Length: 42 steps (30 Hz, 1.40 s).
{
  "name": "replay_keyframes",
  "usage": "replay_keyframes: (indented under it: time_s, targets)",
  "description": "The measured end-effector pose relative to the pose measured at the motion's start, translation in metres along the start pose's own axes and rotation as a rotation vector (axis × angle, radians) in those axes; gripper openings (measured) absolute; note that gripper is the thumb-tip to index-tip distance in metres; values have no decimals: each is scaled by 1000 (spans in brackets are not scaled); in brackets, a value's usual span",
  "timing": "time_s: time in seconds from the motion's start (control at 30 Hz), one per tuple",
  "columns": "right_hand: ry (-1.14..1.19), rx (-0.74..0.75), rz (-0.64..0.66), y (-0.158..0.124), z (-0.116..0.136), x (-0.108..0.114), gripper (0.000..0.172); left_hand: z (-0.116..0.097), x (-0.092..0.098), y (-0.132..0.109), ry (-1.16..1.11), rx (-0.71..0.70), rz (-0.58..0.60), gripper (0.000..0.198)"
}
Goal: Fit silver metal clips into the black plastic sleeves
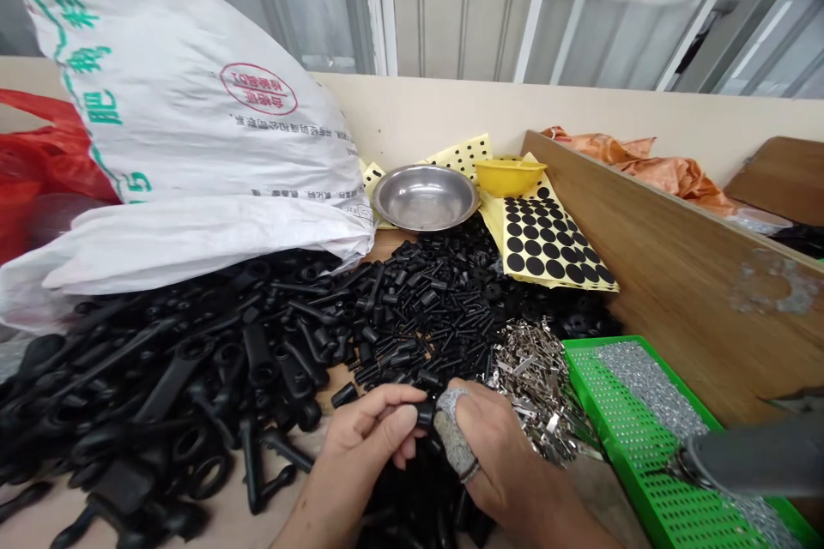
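Observation:
My left hand [370,433] pinches a small black cylindrical part [425,413] between thumb and fingers, low in the middle of the head view. Right beside it, my right hand [482,437] is closed, with grey wrapping [456,433] around a finger; what its fingertips hold, if anything, is hidden. Black screws and small cylinders [444,309] lie heaped just beyond both hands. To the right of them is a pile of silvery metal clips [537,369]. Larger black handle-like parts [257,356] spread over the left side.
A green tray [583,377] with small metal pieces stands right, near a grey metal tool [747,463]. Behind are a steel bowl [425,197], yellow bowl [508,177] and sheets of black dots [547,240]. A white sack [193,103] rises left; a wooden board [644,274] borders the right.

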State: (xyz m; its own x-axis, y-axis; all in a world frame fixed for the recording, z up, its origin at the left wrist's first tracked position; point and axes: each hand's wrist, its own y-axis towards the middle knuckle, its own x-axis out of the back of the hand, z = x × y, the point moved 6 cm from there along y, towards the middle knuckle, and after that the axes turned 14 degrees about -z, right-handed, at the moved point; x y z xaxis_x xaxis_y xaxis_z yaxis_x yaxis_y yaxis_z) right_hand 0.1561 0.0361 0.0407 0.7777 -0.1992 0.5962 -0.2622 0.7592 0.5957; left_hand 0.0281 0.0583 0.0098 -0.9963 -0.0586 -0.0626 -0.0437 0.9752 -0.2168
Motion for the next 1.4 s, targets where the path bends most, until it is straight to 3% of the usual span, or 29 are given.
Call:
replay_keyframes:
  time_s: [0.17, 0.37, 0.47, 0.63, 0.73, 0.83, 1.1, 1.3, 1.4]
  targets:
    - [93, -149, -4, -3, -5, 1, 17, 4, -1, -2, -49, -30, -45, 18]
    - [135, -372, 42, -11, -14, -2, 17, -6, 2, -5, 138, -261, -62, 14]
    - [88, -301, 32, -9, -11, -1, 16, -8, 2, -5, 177, -288, -68, 15]
    - [13, -44, -27, -3, -1, -1, 16, 2, -1, -5, 36, -105, -142, 15]
    - [4, -107, 11, -7, -6, -4, 17, 4, -3, -7, 50, -126, -140, 16]
    - [20, -237, 72, -11, -14, -5, 19, 4, -3, -10, 159, -276, -119, 15]
    - [-68, -285, 134, -7, -24, -7, 18, -1, 0, 6, 395, -478, -43, 11]
    - [-120, -320, 167, 9, -35, -7, 17, -8, 22, 35, 511, -508, -128, 14]
    - [-286, -279, 170, 21, -48, -4, 17, -5, 35, 47, 571, -498, -152, 14]
